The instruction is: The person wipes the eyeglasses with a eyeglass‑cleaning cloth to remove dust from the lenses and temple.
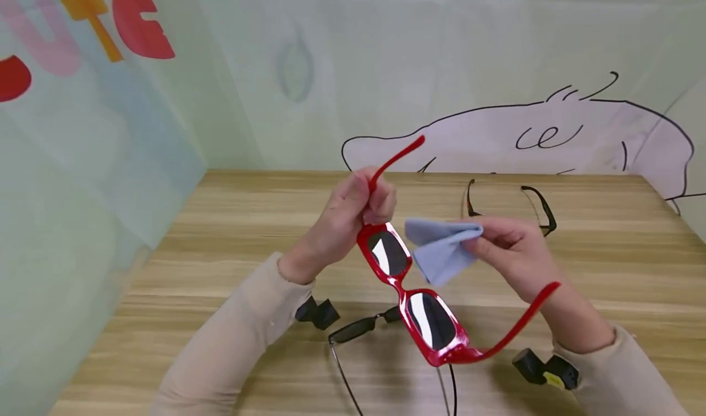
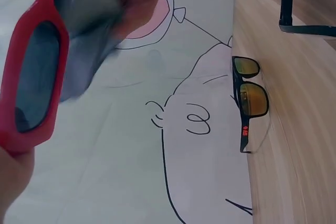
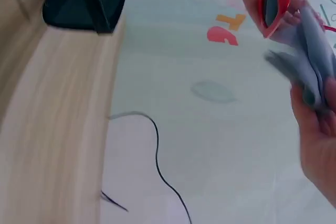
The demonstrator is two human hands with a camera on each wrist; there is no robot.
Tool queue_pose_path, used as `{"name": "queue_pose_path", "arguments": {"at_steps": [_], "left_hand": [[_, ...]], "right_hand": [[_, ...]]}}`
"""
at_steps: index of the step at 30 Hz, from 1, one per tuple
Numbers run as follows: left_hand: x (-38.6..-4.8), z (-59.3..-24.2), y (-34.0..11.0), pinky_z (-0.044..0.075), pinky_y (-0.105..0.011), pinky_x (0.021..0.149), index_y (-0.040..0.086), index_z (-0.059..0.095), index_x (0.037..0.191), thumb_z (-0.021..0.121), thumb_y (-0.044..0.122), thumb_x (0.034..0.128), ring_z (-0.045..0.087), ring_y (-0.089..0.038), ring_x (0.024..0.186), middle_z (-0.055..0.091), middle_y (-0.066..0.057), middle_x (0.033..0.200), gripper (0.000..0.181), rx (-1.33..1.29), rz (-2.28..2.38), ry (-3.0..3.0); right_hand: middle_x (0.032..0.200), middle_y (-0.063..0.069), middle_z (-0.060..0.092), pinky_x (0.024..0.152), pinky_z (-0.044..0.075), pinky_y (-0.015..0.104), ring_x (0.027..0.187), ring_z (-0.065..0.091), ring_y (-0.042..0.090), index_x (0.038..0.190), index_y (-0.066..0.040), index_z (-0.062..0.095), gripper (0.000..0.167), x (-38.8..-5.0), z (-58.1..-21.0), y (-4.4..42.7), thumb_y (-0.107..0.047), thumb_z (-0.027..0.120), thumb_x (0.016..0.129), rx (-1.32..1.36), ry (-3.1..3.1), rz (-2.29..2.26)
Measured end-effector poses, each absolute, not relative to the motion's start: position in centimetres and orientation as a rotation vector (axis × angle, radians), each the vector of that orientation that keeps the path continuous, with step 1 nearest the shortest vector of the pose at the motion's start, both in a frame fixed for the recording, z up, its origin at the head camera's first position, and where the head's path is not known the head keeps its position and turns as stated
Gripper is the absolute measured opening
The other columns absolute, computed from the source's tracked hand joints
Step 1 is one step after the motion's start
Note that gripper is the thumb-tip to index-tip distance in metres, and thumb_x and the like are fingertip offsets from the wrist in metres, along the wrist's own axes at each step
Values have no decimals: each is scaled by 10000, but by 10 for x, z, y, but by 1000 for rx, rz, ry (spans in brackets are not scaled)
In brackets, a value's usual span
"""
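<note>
Red-framed sunglasses with dark lenses hang tilted above the table in the head view, both arms unfolded. My left hand grips them where one arm meets the frame. My right hand pinches a folded blue-grey cloth just right of the upper lens; in the head view a small gap shows between cloth and frame. The left wrist view has the red frame close up with the blurred cloth behind it. In the right wrist view the cloth is between the right hand and the red glasses.
Black-framed glasses lie at the table's back right, their lenses orange-tinted in the left wrist view. Dark glasses with thin arms lie below the red pair. Wall sheets with drawings stand behind and left of the wooden table.
</note>
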State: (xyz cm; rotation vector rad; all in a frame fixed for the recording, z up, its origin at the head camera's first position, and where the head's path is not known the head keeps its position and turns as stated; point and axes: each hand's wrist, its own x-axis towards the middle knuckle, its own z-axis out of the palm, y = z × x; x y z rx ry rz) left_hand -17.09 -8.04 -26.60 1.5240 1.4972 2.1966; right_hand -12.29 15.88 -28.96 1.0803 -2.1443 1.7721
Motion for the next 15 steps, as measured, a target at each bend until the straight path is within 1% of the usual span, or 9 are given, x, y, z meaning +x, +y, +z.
{"name": "queue_pose_path", "arguments": {"at_steps": [2,5,6,7,8,11,15], "left_hand": [[-171,-266,-78,249,-256,507,155,400,784,449,422,959,267,-152,532,318,-18,621,323,1509,2195,1472],[-169,-266,-75,250,-253,513,154,390,776,442,432,956,261,-156,527,313,-15,616,335,1463,2207,1460],[-168,-265,-73,254,-249,515,155,390,773,437,443,954,264,-155,525,316,-11,614,343,1442,2213,1469],[-167,-264,-72,254,-248,515,151,386,769,431,451,951,264,-156,523,314,-10,611,354,1418,2224,1472],[-166,-263,-70,258,-245,518,151,384,767,428,462,947,268,-154,522,314,-7,608,362,1393,2237,1480],[-163,-261,-66,260,-236,522,138,382,765,431,486,929,277,-145,522,317,1,606,387,1308,2257,1489],[-160,-263,-63,265,-230,527,111,369,770,440,488,913,284,-136,527,315,3,609,410,1209,2284,1478]], "right_hand": [[1034,37,684,722,504,188,846,645,117,1070,-30,692,193,-130,-290,152,-31,588,907,1125,-2007,1509],[1085,117,663,807,487,206,987,635,133,1076,45,663,222,-139,-294,137,-87,541,945,1354,-1824,1097],[1096,130,657,836,478,219,1033,621,145,1075,40,664,225,-140,-295,132,-87,522,955,1417,-1778,1003],[1122,131,647,866,468,267,1097,589,170,1083,35,660,227,-140,-296,128,-75,501,962,1473,-1748,936],[1139,135,639,872,462,271,1118,575,175,1087,32,656,230,-138,-297,125,-58,481,967,1515,-1737,876],[1145,142,634,881,459,290,1113,581,197,1082,25,657,234,-131,-292,119,-45,462,973,1558,-1748,772],[1121,136,642,896,450,294,1088,595,217,1083,5,649,270,-125,-285,118,-85,410,996,1598,-1870,702]]}}
